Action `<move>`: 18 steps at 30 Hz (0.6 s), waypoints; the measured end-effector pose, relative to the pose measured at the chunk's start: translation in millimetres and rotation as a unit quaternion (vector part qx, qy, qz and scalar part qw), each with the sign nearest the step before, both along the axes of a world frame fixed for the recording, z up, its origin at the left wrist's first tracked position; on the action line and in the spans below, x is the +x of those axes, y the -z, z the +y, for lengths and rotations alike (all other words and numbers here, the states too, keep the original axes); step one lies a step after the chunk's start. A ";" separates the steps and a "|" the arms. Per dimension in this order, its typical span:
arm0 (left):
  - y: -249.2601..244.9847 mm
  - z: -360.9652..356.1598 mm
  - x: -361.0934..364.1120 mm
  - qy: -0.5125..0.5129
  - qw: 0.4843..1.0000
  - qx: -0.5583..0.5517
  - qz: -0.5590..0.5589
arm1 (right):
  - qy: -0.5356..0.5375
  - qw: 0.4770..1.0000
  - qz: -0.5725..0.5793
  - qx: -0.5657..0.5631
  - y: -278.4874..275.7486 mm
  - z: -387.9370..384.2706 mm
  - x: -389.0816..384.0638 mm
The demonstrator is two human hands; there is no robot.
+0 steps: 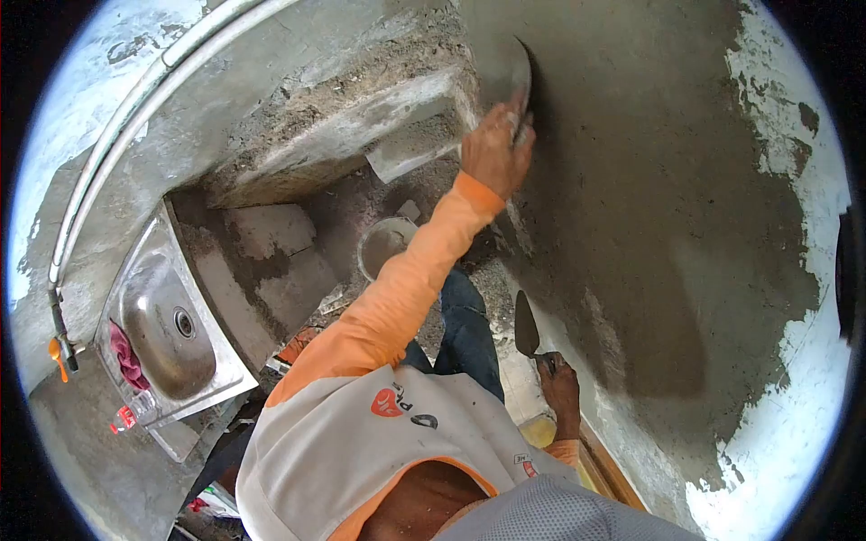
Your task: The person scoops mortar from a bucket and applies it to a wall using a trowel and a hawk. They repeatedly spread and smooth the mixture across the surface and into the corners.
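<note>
My left hand reaches up and forward, closed round the handle of a plastering trowel. Its blade shows nearly edge-on against the grey plastered wall. Low on my right side, my right hand grips a small pointed trowel, its leaf-shaped blade pointing forward beside the foot of the wall. On the floor beyond my left forearm, a bucket is partly covered by the sleeve; greyish material shows inside.
To the left is a steel sink with a dark pink cloth and a plastic bottle on its edge. Pale pipes curve along the left wall to an orange-handled tap. A rough masonry ledge juts out ahead.
</note>
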State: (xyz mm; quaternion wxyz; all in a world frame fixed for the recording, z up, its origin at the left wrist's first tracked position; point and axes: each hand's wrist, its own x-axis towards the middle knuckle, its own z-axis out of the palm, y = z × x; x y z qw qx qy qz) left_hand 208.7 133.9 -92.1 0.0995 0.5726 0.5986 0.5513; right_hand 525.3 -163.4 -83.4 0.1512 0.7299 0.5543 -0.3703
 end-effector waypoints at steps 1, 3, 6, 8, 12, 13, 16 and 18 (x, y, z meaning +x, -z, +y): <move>-13.4 -12.2 1.2 0.028 0.999 0.023 -0.008 | -0.002 1.000 0.001 0.002 1.6 -0.4 0.2; -31.8 -36.7 2.6 0.050 0.998 0.034 -0.006 | -0.029 0.999 -0.025 0.006 9.5 -3.4 3.4; -69.5 -75.3 -4.3 0.122 0.992 -0.023 -0.010 | -0.022 0.999 -0.046 -0.018 15.2 -5.9 7.9; -72.4 -93.1 -12.3 0.135 0.990 0.024 -0.023 | -0.011 0.999 -0.037 -0.008 -1.8 2.9 0.7; -113.6 -85.6 -40.1 0.068 0.993 0.066 -0.069 | -0.017 0.997 -0.046 0.055 -7.1 -5.8 4.0; -125.4 -80.0 -46.5 0.070 0.993 0.072 -0.066 | -0.004 0.997 -0.052 0.057 -12.9 -6.6 0.8; -159.8 -43.0 -61.0 0.004 0.990 0.129 -0.051 | 0.007 0.995 -0.032 0.092 -15.4 -12.6 5.0; -178.9 -20.7 -62.5 -0.043 0.972 0.233 0.002 | 0.015 0.995 -0.037 0.094 -15.0 -15.6 4.7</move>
